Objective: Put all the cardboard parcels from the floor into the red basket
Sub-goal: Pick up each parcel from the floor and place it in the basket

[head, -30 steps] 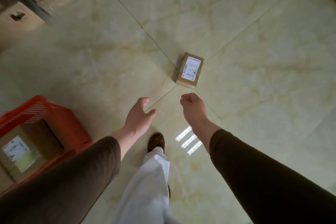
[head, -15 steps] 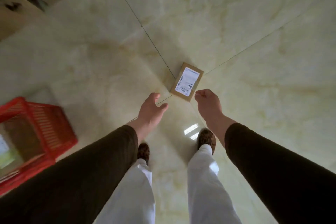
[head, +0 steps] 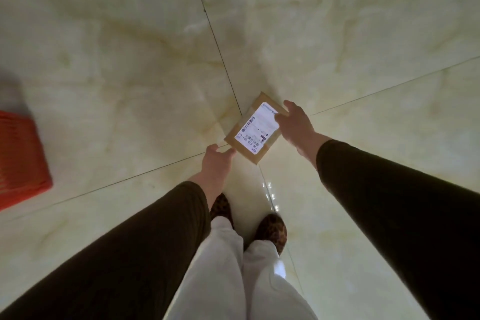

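Note:
A small flat cardboard parcel with a white shipping label lies on the pale tiled floor where four tiles meet. My right hand is spread over the parcel's far right corner, fingers apart, covering that corner. My left hand reaches the near left corner with its fingertips at the edge. Whether either hand grips the parcel cannot be made out. A corner of the red basket shows at the left edge, well away from the parcel; its inside is out of view.
The glossy marble-look floor stretches bare around the parcel, crossed by dark grout lines. My feet in patterned slippers stand just behind the parcel, below white trousers.
I have stepped closer; the parcel now lies between my hands. My right hand has unclenched and moved onto the parcel's far corner, the left reached its near corner. The basket slid toward the left edge.

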